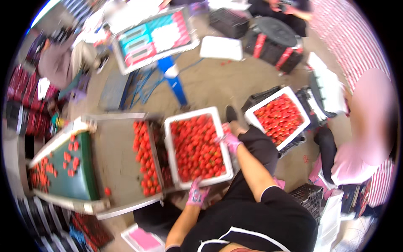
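Observation:
A white foam box (pixel 229 166) full of small red tomatoes (pixel 197 147) lies in front of me, against the end of a sorting chute. My left hand (pixel 196 195), in a patterned pink glove, grips its near wall, with the fingertips up at the rim. At the right wall, my right hand (pixel 231 140), also in a pink glove, has its fingers hooked over the rim. The undersides of both hands are hidden. Left of the box, a band of loose tomatoes (pixel 147 159) rests along the chute's end board (pixel 156 147).
More tomatoes lie on a green conveyor belt (pixel 79 185) at the left. A second filled foam box (pixel 295 93) sits on dark crates at the right. A scale display (pixel 153 38) tops a blue post (pixel 174 84). A person in pink (pixel 357 164) sits at the right.

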`<state>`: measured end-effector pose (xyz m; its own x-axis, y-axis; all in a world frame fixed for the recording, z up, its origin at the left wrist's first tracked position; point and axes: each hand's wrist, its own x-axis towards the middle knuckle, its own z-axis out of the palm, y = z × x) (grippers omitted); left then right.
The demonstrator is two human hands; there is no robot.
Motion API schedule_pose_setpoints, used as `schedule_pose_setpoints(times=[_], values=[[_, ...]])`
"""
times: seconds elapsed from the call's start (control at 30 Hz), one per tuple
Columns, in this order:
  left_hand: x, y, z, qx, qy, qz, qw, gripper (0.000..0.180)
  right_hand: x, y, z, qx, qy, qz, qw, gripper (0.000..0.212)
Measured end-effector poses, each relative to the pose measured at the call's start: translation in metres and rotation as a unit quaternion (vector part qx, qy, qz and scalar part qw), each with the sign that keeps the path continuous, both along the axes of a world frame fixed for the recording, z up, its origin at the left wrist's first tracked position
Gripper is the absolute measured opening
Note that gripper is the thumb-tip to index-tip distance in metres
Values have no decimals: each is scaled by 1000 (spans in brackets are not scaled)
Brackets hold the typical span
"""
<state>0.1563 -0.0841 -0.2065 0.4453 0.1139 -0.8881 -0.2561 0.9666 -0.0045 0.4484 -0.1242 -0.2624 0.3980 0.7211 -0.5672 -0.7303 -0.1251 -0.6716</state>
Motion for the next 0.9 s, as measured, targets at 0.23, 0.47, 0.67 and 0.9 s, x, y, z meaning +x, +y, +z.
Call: schedule_pose_setpoints(times=[0.23, 0.47, 0.67, 0.9], values=[[-7, 4, 17, -550, -382, 233, 705, 43, -3, -23, -67, 44, -150, -25, 987, 20], [15, 3, 13, 46, 5, -63, 997, 43, -6, -35, 38, 4, -113, -88, 990, 14], [69, -9, 162, 141, 30, -136, 980, 49, -5, -87, 174, 23, -31, -200, 979, 41], [134, -8, 198, 373, -37, -225, 900, 35, 54, -135, 150, 268, -63, -310, 910, 11]])
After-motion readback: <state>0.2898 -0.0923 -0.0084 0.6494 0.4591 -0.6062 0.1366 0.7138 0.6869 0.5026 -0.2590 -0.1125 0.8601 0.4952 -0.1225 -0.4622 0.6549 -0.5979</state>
